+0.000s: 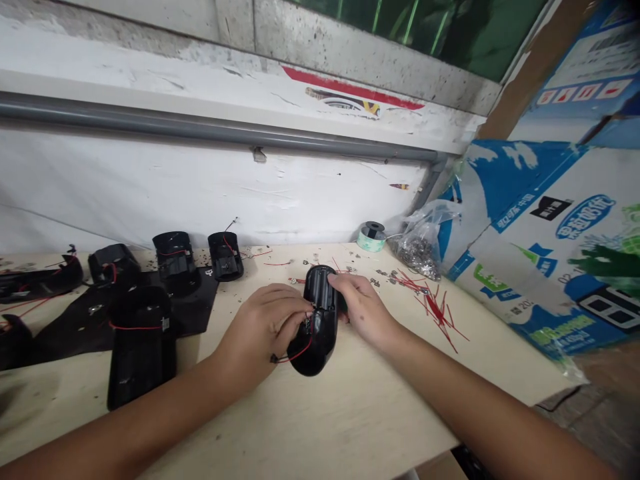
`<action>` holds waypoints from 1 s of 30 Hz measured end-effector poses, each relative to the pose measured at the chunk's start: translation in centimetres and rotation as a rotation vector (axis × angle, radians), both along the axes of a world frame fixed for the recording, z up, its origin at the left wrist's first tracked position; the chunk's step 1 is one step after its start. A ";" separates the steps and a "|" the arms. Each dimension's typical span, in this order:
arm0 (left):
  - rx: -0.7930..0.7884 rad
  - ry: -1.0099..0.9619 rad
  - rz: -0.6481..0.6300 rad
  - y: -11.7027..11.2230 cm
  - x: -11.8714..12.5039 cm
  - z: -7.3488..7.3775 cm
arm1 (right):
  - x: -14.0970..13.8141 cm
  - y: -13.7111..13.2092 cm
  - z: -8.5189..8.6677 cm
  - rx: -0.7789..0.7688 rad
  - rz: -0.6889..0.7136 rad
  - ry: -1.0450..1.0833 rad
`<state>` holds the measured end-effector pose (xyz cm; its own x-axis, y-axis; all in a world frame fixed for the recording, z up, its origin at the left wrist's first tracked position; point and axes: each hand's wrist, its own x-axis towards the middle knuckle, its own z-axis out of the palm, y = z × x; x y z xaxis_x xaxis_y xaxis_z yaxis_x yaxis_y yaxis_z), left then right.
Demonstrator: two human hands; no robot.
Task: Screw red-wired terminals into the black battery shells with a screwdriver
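Black plastic housing (320, 347) sits grasped between both hands over the tabletop (310, 427). The left hand (260, 330) curls round its lower end, where a red wire (300, 355) trails out; the right hand (363, 310) clasps the upper shell. Several matching housings (141, 353) to the left already carry red wire. Red wire clippings (437, 313) and a plastic bag of small metal parts (417, 257) lie right, with open tabletop before the forearms.

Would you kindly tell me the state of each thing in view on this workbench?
Black plastic housing: open, held in both hands
Left hand: gripping the housing
Right hand: holding its upper end
Red wire: looped out of the housing
Other black housings: lying open, red-wired
Loose red wires: scattered on the bench
Clear plastic bag: full of small metal parts
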<state>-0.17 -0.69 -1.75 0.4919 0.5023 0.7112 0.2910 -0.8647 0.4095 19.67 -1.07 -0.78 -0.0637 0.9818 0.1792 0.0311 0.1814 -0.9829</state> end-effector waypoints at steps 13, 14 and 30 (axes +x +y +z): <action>-0.676 -0.322 -0.128 0.3 1.2 -0.5 | 0.2 0.0 -0.2 -0.069 -0.005 0.007; -0.672 -0.315 -0.136 0.2 1.1 -0.5 | 0.2 0.0 -0.3 -0.068 0.010 0.018; -0.467 -0.174 -0.134 0.2 1.0 0.1 | 0.3 0.4 -1.0 -0.069 0.070 0.052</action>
<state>0.80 -0.51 -1.61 0.4680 0.7263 0.5034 0.0828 -0.6031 0.7933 19.93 -0.67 -1.78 -0.1247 0.9854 0.1157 -0.0303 0.1128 -0.9932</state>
